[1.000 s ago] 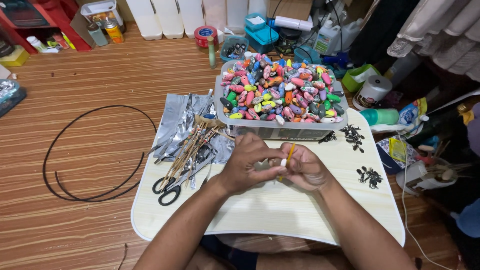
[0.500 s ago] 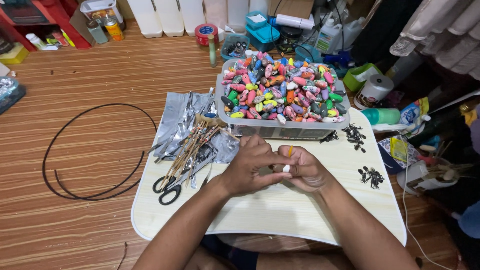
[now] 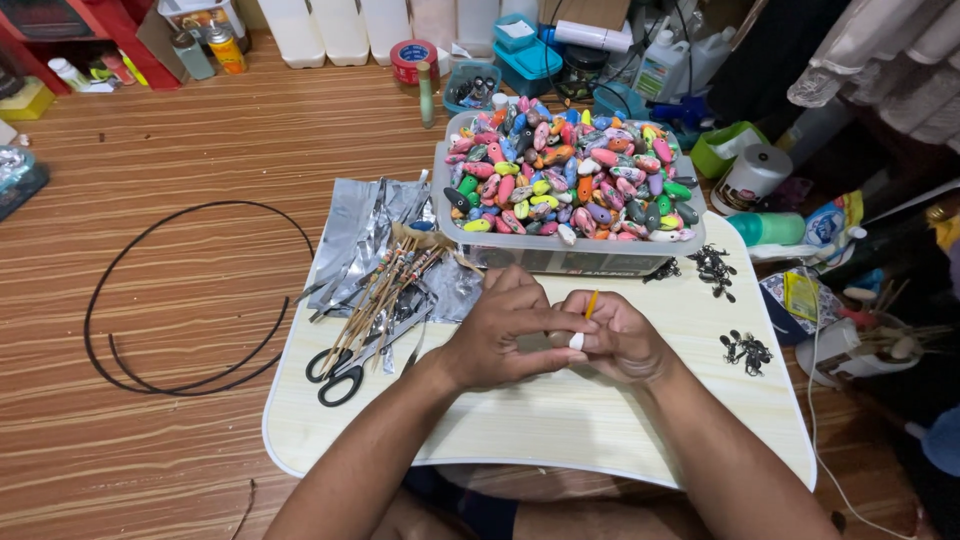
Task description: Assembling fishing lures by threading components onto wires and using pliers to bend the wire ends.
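Glossy plastic beads (image 3: 570, 175); crinkled shiny foil (image 3: 365, 235).

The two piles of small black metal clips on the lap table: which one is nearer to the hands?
The lower pile, right of the right hand; the other pile lies by the bead tub.

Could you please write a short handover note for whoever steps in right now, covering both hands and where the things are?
Left hand: closed around a small white bead, fingers meeting the right hand.
Right hand: pinching a thin orange stick that points upward.
Both work over the pale lap table.
Clear tub of colourful painted floats sits at the table's far edge.
Finished-looking beaded sticks lie on foil at left, scissors beside them.
Small black swivels lie at right.
Done: several sticks beaded. Left: the piece in hand, many floats in the tub.
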